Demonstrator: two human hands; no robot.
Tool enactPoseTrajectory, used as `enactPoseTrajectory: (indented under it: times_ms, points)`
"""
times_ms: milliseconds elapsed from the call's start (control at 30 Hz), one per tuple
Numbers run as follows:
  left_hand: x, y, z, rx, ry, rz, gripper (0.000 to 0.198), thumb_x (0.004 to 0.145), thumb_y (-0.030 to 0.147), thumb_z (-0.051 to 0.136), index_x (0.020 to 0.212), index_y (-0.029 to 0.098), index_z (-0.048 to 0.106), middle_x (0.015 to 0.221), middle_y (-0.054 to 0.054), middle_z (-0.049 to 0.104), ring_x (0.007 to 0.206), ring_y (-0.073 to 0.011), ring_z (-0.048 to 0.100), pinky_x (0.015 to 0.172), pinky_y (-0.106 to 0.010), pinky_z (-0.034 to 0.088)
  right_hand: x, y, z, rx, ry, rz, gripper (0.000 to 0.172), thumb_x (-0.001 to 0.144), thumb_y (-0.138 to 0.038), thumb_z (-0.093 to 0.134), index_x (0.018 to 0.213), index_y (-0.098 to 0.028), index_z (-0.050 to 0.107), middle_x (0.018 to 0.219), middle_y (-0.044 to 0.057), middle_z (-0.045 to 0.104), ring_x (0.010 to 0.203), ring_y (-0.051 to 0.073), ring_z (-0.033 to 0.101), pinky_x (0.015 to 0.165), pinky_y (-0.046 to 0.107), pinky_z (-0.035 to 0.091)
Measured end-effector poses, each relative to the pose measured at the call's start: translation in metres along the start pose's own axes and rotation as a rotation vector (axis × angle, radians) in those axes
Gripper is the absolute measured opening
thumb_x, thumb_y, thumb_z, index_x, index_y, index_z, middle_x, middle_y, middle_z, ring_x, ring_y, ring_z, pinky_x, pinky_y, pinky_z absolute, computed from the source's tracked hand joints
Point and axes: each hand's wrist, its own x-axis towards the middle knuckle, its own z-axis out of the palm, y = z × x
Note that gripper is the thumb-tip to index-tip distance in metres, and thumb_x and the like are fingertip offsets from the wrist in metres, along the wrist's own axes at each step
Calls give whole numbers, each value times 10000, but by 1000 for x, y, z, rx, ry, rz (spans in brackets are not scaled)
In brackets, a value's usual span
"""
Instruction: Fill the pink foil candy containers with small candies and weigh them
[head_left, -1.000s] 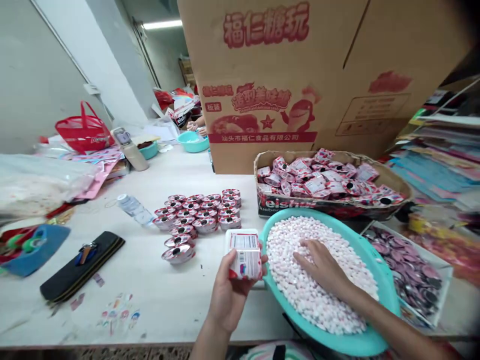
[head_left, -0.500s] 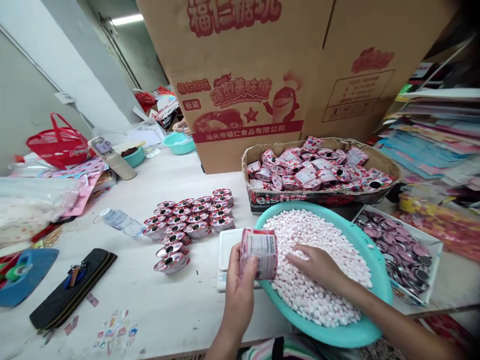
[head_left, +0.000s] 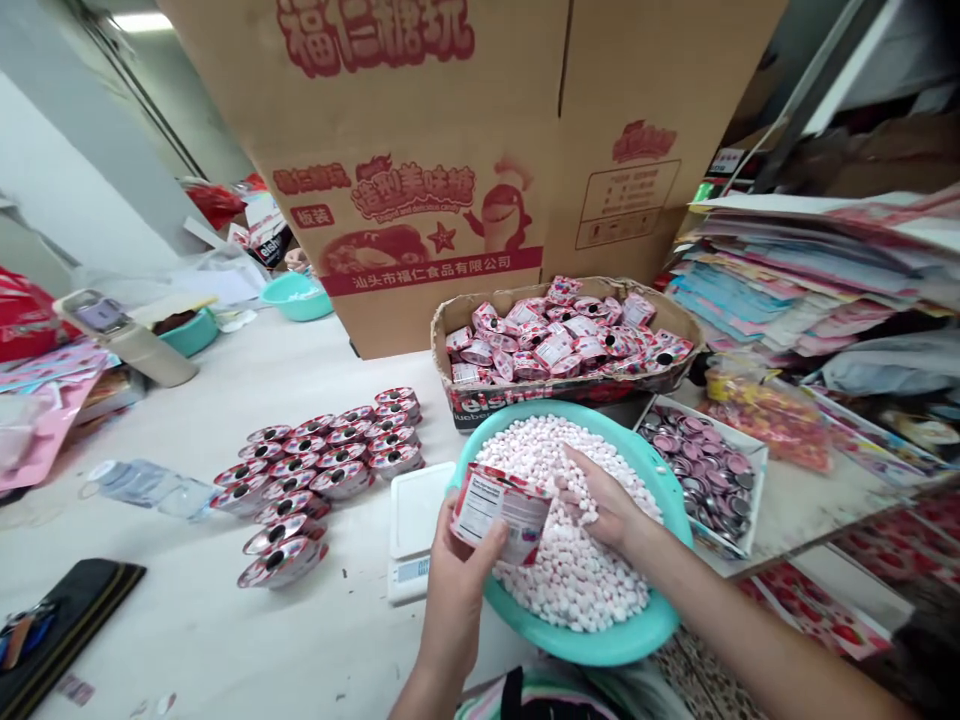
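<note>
My left hand point(head_left: 459, 575) is closed around a small candy container point(head_left: 499, 510) with a red and white printed label, tilted over the near left side of a turquoise basin point(head_left: 589, 648). Small round white candies point(head_left: 574, 605) fill the basin. Beside the container, my right hand point(head_left: 609, 508) is cupped around a handful of the candies, thumb up and fingers curled. A white kitchen scale point(head_left: 421, 508) sits at the basin's left. Further left, several similar containers point(head_left: 341, 470) stand in rows, dark round holes in their tops.
Behind the basin, a cut-down carton point(head_left: 487, 400) holds a heap of more containers. A shallow white box point(head_left: 756, 490) of pink and silver lids lies at its right. A tall cardboard box point(head_left: 420, 230) blocks the back. A water bottle point(head_left: 150, 488) lies on the left.
My right hand has lifted from the candy heap with candies in its fingers. The container in my left hand has tilted and turned towards it. The view has swung right.
</note>
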Motion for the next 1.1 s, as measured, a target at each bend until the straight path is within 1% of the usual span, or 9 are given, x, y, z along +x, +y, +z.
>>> enactPoseTrajectory:
  times_ms: [100, 167, 267, 333, 400, 500, 667, 833, 1100]
  points:
    - [1, -12, 5, 81, -56, -11, 486, 633, 336, 786, 1020, 212, 519, 932, -34, 695, 843, -187, 651, 776, -272, 490, -1, -11, -1, 98, -40, 80, 349, 907, -447, 401, 652, -210, 413, 488, -59, 386, 338, 40, 284, 322, 133, 236]
    - [2, -20, 6, 159, -83, 23, 513, 633, 307, 789, 1049, 226, 500, 974, -38, 682, 861, -196, 654, 783, -284, 493, -4, -21, 0, 170, -62, 97, 338, 929, -399, 349, 659, -204, 405, 509, -59, 385, 349, 34, 273, 335, 122, 230]
    - [4, -29, 8, 356, -120, 175, 526, 686, 276, 751, 1158, 246, 521, 1157, -67, 624, 1042, -231, 610, 900, -316, 459, -12, -38, 5, 256, -95, 88, 291, 932, -335, 327, 681, -208, 403, 538, -62, 385, 364, 39, 271, 340, 123, 225]
    - [5, -33, 10, 500, -150, 317, 455, 744, 258, 695, 1178, 255, 558, 1203, -74, 599, 1124, -246, 562, 962, -335, 419, -19, -50, 10, 299, -116, 75, 270, 928, -302, 315, 691, -210, 404, 542, -66, 376, 365, 40, 265, 341, 123, 219]
    - [7, -37, 12, 622, -190, 442, 382, 784, 228, 640, 1161, 260, 586, 1173, -75, 608, 1120, -250, 552, 963, -350, 409, -24, -60, 15, 330, -132, 59, 251, 926, -290, 310, 713, -211, 417, 539, -73, 369, 364, 37, 265, 345, 119, 216]
    - [9, -42, 16, 748, -220, 544, 423, 778, 169, 615, 1185, 279, 578, 1164, -70, 615, 1107, -262, 541, 960, -385, 399, -31, -66, 24, 374, -128, 36, 229, 923, -297, 314, 753, -211, 441, 528, -80, 382, 356, 34, 280, 342, 120, 214]
    - [10, -46, 22, 876, -260, 599, 518, 739, 79, 579, 1221, 263, 543, 1185, -51, 635, 1096, -260, 556, 985, -438, 372, -33, -51, 36, 376, -22, -44, 133, 844, -279, 463, 739, -196, 469, 505, -78, 431, 345, 37, 312, 315, 137, 233]
    - [10, -51, 24, 922, -288, 601, 558, 722, 53, 560, 1251, 225, 511, 1213, -60, 631, 1089, -246, 574, 926, -395, 434, -32, -31, 42, 364, 97, -170, 214, 753, -310, 598, 653, -199, 443, 510, -69, 462, 376, 51, 363, 332, 159, 313]
    - [11, -46, 25, 881, -274, 497, 449, 738, 105, 570, 1171, 222, 561, 1108, -47, 668, 1014, -243, 605, 870, -362, 458, -35, -31, 45, 224, 49, -174, 153, 690, -286, 600, 643, -191, 490, 510, -63, 463, 403, 61, 405, 356, 165, 335]
